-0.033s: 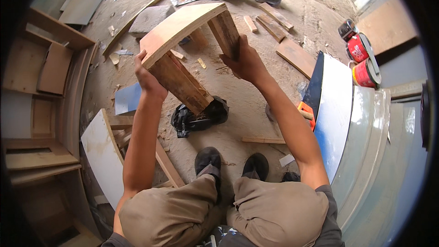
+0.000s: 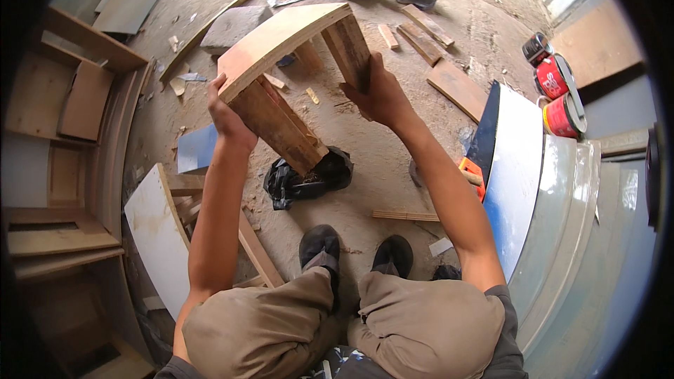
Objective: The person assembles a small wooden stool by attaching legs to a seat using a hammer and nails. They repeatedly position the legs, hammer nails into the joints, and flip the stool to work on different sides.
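Between my hands I hold up a small wooden stool-like piece. Its pale plywood top [image 2: 281,38] is tilted, and rough brown boards stand below it like legs. My left hand [image 2: 230,121] grips the left corner, where the top meets a wide stained board [image 2: 277,126]. On the other side my right hand [image 2: 382,91] is wrapped round the dark right leg board [image 2: 347,49]. Another leg shows farther back under the top. Just beneath the stained board's lower end, a black plastic bag [image 2: 284,186] lies on the floor.
Wooden cabinet frames [image 2: 105,168] line the left. A white panel [image 2: 158,235] leans near my left forearm. To the right are an orange-handled tool [image 2: 472,177], a white-and-blue curved board [image 2: 516,161] and red cans [image 2: 564,114]. Loose planks [image 2: 458,88] and a concrete block [image 2: 235,27] lie ahead.
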Demonstrator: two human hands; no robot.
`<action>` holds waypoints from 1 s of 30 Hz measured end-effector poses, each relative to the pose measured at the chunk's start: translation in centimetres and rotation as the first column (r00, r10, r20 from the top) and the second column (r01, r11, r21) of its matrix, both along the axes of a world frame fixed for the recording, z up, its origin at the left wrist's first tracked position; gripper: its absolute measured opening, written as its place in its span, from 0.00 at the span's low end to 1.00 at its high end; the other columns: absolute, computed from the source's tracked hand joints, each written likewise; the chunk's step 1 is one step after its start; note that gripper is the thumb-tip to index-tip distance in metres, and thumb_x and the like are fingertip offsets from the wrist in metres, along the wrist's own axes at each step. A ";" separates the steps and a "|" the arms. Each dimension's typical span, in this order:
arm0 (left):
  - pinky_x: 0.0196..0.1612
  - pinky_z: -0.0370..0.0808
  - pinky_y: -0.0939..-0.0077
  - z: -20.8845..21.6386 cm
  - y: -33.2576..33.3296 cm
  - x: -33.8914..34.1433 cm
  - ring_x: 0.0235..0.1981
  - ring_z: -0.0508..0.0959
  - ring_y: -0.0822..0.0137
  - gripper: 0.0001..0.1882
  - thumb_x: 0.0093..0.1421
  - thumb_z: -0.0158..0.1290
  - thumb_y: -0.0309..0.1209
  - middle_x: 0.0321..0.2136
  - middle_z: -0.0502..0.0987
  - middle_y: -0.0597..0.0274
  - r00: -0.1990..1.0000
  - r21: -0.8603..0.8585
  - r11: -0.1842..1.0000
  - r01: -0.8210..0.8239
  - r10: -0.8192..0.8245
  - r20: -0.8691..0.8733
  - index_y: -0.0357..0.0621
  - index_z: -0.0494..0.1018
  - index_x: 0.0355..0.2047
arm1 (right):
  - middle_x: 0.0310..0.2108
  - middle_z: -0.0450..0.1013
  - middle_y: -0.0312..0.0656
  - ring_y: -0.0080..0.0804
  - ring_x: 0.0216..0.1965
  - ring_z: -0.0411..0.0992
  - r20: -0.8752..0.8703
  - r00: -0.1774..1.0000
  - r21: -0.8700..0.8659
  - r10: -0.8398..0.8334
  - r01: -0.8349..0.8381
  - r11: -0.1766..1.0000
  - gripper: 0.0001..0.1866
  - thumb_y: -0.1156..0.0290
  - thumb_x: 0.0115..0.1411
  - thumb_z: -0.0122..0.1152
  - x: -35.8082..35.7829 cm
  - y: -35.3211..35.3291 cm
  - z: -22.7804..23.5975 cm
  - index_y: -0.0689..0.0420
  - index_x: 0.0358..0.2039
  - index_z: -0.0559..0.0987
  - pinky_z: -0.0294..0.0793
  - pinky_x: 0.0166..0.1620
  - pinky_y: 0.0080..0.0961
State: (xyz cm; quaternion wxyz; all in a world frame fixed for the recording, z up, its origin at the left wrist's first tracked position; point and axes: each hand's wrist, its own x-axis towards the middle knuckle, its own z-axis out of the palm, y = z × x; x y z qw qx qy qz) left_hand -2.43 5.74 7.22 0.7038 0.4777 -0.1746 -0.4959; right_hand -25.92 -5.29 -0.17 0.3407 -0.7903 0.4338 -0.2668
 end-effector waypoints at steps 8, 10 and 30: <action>0.38 0.73 0.59 0.1 0.4 1.7 0.28 0.75 0.54 0.30 0.62 0.34 0.52 0.25 0.76 0.49 0.990 -0.059 0.989 0.139 -0.139 0.007 0.36 0.73 0.39 | 0.38 0.74 0.66 0.67 0.40 0.75 0.175 0.984 -0.143 0.045 -0.020 0.990 0.35 0.64 0.56 0.70 0.2 0.6 -0.2 0.61 0.54 0.58 0.75 0.40 0.52; 0.38 0.73 0.59 0.0 0.6 1.2 0.28 0.75 0.53 0.31 0.62 0.34 0.53 0.25 0.76 0.49 0.996 -0.026 0.995 0.093 -0.093 0.005 0.36 0.73 0.39 | 0.37 0.74 0.66 0.67 0.40 0.75 0.215 0.976 -0.165 0.035 0.001 0.986 0.35 0.65 0.55 0.70 0.2 0.9 -0.7 0.61 0.54 0.58 0.75 0.39 0.52; 0.39 0.75 0.56 2.2 -2.4 7.4 0.28 0.76 0.52 0.31 0.60 0.37 0.53 0.26 0.77 0.48 0.981 0.040 0.980 0.194 -0.195 0.005 0.33 0.74 0.36 | 0.47 0.76 0.58 0.42 0.47 0.78 0.438 0.897 -0.019 0.063 -0.061 0.998 0.43 0.56 0.54 0.76 1.6 1.6 1.9 0.67 0.60 0.65 0.78 0.49 0.35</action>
